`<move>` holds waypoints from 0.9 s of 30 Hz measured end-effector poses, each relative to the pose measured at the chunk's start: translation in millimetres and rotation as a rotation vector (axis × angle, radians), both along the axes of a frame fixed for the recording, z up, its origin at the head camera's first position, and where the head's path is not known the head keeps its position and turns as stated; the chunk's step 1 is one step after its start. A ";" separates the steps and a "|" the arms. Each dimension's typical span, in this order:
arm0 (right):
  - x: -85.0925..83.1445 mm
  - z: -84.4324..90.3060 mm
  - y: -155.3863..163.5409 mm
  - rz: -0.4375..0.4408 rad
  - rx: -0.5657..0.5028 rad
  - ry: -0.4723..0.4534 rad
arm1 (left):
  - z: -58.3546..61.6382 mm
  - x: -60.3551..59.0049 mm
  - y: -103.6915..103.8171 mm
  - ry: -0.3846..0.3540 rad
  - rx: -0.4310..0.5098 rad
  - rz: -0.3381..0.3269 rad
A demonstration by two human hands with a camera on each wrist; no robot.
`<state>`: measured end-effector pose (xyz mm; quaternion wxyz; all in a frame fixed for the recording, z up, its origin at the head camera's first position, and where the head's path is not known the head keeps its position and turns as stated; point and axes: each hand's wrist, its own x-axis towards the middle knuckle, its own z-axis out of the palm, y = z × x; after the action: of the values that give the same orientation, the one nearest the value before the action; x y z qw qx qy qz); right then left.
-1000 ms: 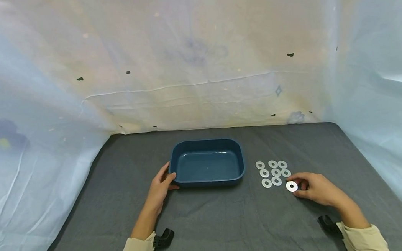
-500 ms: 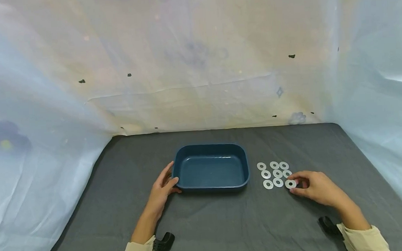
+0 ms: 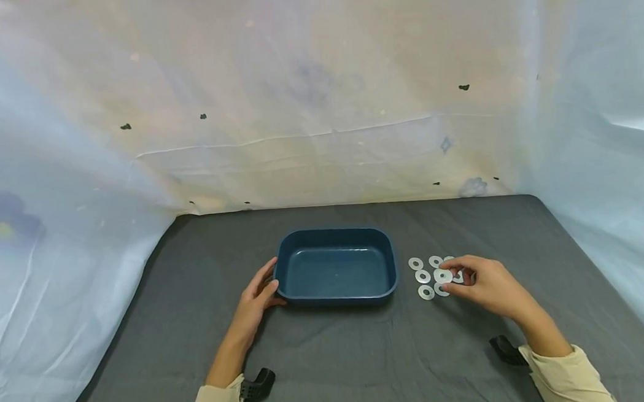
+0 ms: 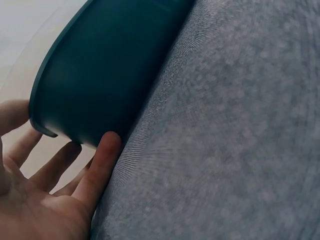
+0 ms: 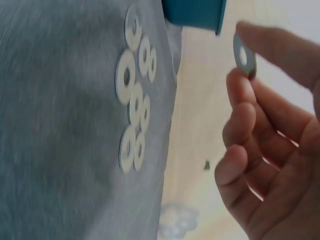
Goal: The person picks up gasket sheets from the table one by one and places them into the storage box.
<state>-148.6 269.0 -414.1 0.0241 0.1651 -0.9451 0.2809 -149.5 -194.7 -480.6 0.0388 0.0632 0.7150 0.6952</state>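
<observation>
A dark blue tray (image 3: pixel 390 264) sits in the middle of the grey cloth; its inside shows nothing in it. My left hand (image 3: pixel 265 285) rests against its left front corner, with straight fingers (image 4: pixel 102 160) touching the tray wall (image 4: pixel 100 75) under the rim. To the right of the tray, several silver washers (image 3: pixel 422 276) lie in a tight cluster on the cloth. My right hand (image 3: pixel 452 273) hovers over that cluster and pinches one washer (image 5: pixel 244 55) between thumb and forefinger, lifted off the cloth. The other washers (image 5: pixel 134 100) lie flat below it.
The grey cloth (image 3: pixel 332 360) covers the whole table. Pale sheeting (image 3: pixel 316 103) hangs close behind and on both sides. A black camera mount (image 3: pixel 257 382) sits on each wrist.
My right hand picked the outermost washer up from the cloth's right side and carried it left, over the cluster. The left hand stayed on the tray's corner.
</observation>
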 end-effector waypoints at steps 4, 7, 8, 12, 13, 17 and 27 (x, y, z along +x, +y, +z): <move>-4.1 -3.1 -10.3 0.007 -0.008 -0.008 | -1.1 1.0 0.2 0.014 -0.045 -0.008; -5.8 -5.6 -16.9 0.005 -0.012 0.003 | -2.6 0.3 1.6 0.021 -0.052 -0.014; -6.1 -6.0 -19.0 0.004 -0.014 0.007 | -3.3 -0.2 2.0 0.024 -0.050 -0.015; -7.2 -4.1 -29.1 0.003 -0.031 0.007 | -6.5 -2.4 2.3 0.040 -0.044 -0.016; -7.4 -3.0 -31.9 0.001 -0.034 0.004 | -7.4 -2.9 2.1 0.044 -0.045 -0.018; -7.5 2.2 -42.8 -0.001 -0.063 -0.015 | -10.1 -4.4 1.9 0.061 -0.047 -0.021; -6.4 10.5 -71.5 0.000 -0.141 -0.031 | -11.1 0.3 0.4 0.059 -0.050 -0.008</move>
<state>-155.0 197.4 -403.6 0.0213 0.1587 -0.9232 0.3495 -149.3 -194.3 -491.7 0.0221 0.0853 0.7327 0.6748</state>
